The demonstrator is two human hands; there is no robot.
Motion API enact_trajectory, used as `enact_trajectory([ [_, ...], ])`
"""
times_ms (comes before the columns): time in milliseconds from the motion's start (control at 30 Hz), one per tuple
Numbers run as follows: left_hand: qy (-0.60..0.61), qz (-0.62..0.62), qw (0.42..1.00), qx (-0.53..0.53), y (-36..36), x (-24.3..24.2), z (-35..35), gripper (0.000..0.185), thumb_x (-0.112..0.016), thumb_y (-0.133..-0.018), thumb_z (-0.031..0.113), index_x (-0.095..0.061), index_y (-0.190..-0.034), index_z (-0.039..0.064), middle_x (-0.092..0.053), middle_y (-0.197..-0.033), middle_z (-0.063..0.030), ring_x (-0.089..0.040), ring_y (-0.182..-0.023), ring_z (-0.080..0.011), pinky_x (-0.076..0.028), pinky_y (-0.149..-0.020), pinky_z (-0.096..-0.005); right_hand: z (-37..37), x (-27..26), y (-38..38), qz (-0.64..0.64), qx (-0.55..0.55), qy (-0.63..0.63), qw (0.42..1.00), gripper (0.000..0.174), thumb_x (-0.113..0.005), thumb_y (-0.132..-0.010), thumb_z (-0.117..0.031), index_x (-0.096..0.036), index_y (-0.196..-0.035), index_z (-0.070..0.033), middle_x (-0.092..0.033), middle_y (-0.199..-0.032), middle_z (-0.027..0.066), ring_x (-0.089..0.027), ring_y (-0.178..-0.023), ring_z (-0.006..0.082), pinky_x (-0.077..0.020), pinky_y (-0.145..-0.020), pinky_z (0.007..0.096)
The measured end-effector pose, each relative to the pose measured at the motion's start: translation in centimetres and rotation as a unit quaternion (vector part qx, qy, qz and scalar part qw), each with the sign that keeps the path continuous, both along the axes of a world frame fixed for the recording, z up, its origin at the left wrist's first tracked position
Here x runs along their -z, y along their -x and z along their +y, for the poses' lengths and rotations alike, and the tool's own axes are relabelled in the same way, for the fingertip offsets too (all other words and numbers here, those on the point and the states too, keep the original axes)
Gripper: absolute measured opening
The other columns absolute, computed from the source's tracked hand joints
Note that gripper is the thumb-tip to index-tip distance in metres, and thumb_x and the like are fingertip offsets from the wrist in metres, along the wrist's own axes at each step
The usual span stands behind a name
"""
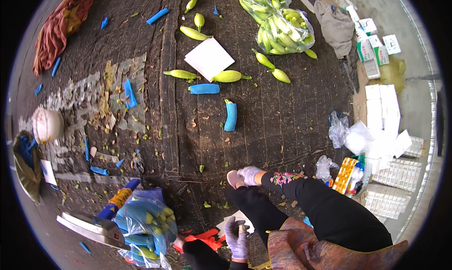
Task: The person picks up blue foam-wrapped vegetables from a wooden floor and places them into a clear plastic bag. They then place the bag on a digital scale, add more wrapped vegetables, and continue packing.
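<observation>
My left hand (236, 236), in a lavender knit glove, hovers near white sheets (226, 223) with thumb and fingers apart. At my shoe (232, 179) is my right hand (249, 175), also gloved; whether it grips anything is unclear. A clear plastic bag (160, 220) at lower left contains pale green squash, some in blue foam net sleeves. Farther off, two netted squash (230, 116) (204, 89) lie on the dark ground cloth, near a stack of white sheets (210, 57). Bare squash (229, 76) (180, 74) lie around this stack.
Filled squash bags (282, 31) stand at upper right. White packages (383, 111) and clear plastic (358, 137) line the right side. A metal-cased device (91, 231) with a blue post is at lower left, red strips (206, 239) beside the bag, a white bucket (48, 125) far left.
</observation>
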State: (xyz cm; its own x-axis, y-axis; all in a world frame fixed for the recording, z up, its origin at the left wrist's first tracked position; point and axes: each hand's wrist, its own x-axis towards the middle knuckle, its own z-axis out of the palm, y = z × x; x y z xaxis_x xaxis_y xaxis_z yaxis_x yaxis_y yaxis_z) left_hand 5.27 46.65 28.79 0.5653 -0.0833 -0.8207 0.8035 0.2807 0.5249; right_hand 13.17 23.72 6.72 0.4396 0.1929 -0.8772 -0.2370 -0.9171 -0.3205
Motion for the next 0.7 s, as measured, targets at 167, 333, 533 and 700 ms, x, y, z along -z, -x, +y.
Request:
enact_trajectory([
  [167, 0.001, -0.04, 0.998, 0.042, -10.3, 1.8, -5.2, 0.042, -0.064, -0.096, 0.013, -0.048, -0.133, 0.005, -0.062, -0.106, -0.0092, -0.064, -0.085, -0.016, -0.053, -0.065, -0.0249, -7.4, 2.3, -8.5, -0.146, -0.168, 0.107, 0.969, 0.031, -0.055, -0.091, -0.014, -0.058, -0.123, -0.013, -0.062, -0.118, 0.0086, -0.065, -0.108, 0.0275, -0.0549, -0.087, 0.0385],
  [333, 0.097, -0.003, 0.993, 0.064, -22.5, 9.9, -7.1, 0.036, -0.065, -0.095, 0.011, -0.051, -0.128, 0.007, -0.061, -0.102, -0.0068, -0.058, -0.079, -0.0101, -0.048, -0.065, -0.0192, -11.8, 11.0, -14.9, -0.212, -0.249, 0.143, 0.934, 0.036, -0.053, -0.093, -0.019, -0.057, -0.129, -0.021, -0.052, -0.136, 0.0056, -0.05, -0.127, 0.0255, -0.0449, -0.095, 0.0407],
  [533, 0.097, 0.075, 0.991, 0.053, -26.6, 25.3, -8.0, 0.041, -0.063, -0.096, 0.011, -0.047, -0.134, 0.009, -0.059, -0.108, -0.0071, -0.058, -0.086, -0.0126, -0.047, -0.069, -0.0233, -13.3, 22.8, -20.2, -0.224, -0.388, 0.219, 0.866, 0.042, -0.044, -0.097, -0.025, -0.052, -0.138, -0.025, -0.038, -0.156, 0.0022, -0.03, -0.147, 0.0266, -0.0145, -0.119, 0.0562],
  [700, 0.101, 0.124, 0.981, 0.114, -23.6, 36.4, -5.7, 0.057, -0.069, -0.093, 0.018, -0.039, -0.142, 0.017, -0.057, -0.12, -0.0041, -0.056, -0.105, -0.0184, -0.049, -0.085, -0.034, -12.5, 22.8, -21.4, -0.204, -0.285, 0.165, 0.922, 0.039, -0.061, -0.086, -0.034, -0.061, -0.121, -0.017, -0.057, -0.134, 0.0067, -0.047, -0.132, 0.0245, -0.0235, -0.115, 0.0561],
])
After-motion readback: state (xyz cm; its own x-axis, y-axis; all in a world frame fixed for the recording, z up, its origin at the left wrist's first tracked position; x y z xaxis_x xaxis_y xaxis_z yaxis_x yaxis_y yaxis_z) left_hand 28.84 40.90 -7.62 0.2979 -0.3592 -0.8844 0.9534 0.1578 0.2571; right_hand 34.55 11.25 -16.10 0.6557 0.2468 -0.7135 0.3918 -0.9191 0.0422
